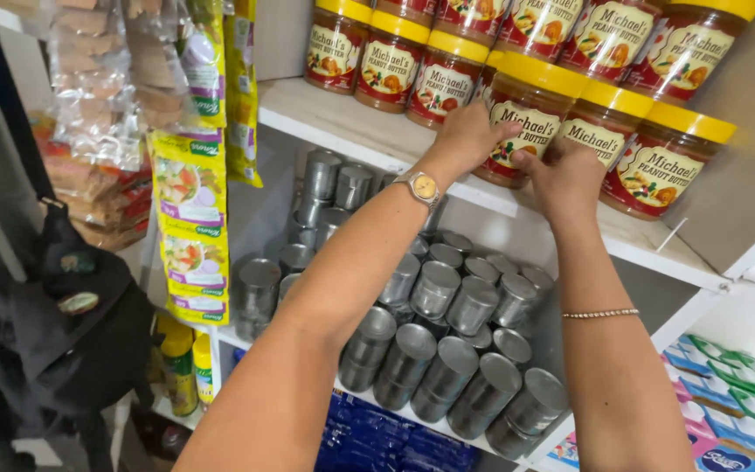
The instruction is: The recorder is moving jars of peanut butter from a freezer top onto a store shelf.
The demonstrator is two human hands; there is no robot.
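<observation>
- The left hand (pixel 469 131) is half closed around the left side of a jar with a yellow lid (pixel 530 118), with the fingers bent over its label and the thumb near the lower edge.
- The right hand (pixel 567 175) touches the same jar from the right and from below; its fingers are curled, but how firmly it grips cannot be told.
- Both forearms reach upward and forward to the white shelf (pixel 351 122), and the wrists come close together; a wristwatch (pixel 423 186) is on the left wrist, a thin bracelet (pixel 600 313) on the right forearm.
- The jar stands upright between the two hands, at the front edge of the shelf, with its long axis vertical and the label facing the person.
- Other jars of the same kind (pixel 657 166) stand just beside and behind the hands.
- Below the arms, metal cans (pixel 447 367) lie stacked on a lower shelf.
</observation>
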